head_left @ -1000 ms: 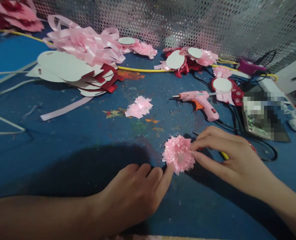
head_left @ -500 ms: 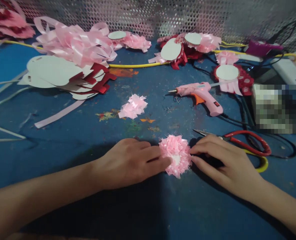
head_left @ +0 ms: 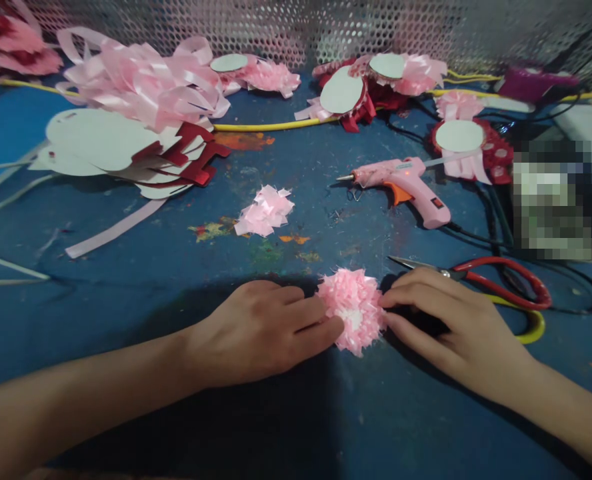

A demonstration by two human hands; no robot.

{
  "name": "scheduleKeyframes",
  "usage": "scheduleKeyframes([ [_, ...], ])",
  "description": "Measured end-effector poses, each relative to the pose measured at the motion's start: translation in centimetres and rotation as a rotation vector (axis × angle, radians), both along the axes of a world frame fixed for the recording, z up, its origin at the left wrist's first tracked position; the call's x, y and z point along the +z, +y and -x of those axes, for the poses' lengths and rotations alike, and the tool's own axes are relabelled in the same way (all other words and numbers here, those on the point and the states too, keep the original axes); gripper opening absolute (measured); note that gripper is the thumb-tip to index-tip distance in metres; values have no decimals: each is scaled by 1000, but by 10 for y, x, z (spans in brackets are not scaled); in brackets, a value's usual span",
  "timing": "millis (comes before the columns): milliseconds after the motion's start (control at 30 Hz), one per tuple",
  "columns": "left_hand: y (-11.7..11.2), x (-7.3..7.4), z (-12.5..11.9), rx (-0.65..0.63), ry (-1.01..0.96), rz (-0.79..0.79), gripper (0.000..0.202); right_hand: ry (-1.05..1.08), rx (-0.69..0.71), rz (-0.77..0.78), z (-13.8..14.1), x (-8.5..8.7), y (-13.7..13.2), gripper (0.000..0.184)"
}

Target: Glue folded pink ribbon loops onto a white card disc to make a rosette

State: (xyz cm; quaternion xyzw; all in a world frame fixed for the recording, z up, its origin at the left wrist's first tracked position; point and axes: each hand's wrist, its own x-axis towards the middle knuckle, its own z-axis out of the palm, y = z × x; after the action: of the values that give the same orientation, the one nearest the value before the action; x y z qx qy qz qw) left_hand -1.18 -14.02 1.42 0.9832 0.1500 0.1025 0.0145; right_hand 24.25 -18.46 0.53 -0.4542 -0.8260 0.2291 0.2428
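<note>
A round pink ribbon rosette (head_left: 352, 293) with a pale centre lies low over the blue table between my hands. My left hand (head_left: 271, 327) pinches its left edge, thumb and forefinger closed on it. On the opposite edge, the thumb and fingertips of my right hand (head_left: 441, 320) also grip the ribbon loops. Scissors (head_left: 509, 267) with red and yellow handles lie partly beneath and behind my right hand, blades pointing left. Farther back, a small heap of cut pink ribbon pieces (head_left: 265, 211) rests on the table. A pink glue gun (head_left: 401, 183) lies on its side.
At the back left are a pile of pink ribbon (head_left: 141, 83) and stacked white and red card cutouts (head_left: 96, 143). Several rosettes with white discs (head_left: 343, 90) lie along a yellow cable (head_left: 271, 127). A perforated metal panel (head_left: 276, 33) borders the back. A pixelated patch covers something at right.
Both hands keep their hold on the rosette with barely any movement. The view has shifted slightly, so background things sit a little differently.
</note>
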Motion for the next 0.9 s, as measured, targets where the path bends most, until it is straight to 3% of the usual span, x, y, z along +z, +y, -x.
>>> scheduleKeyframes([
  [300, 0, -1, 2, -30, -7, -16, 19, 0, 3, -11, 0, 1, 1, 7],
  [433, 0, -3, 8, -18, -83, 22, 16, 10, 22, -86, 1, 1, -5, 14],
  [667, 1, -6, 17, 134, -180, 33, 14, -128, 131, -216, 20, 0, -18, 20],
  [900, 4, -10, 16, 150, -172, 138, 21, -138, 148, -209, 29, -4, -18, 15],
])
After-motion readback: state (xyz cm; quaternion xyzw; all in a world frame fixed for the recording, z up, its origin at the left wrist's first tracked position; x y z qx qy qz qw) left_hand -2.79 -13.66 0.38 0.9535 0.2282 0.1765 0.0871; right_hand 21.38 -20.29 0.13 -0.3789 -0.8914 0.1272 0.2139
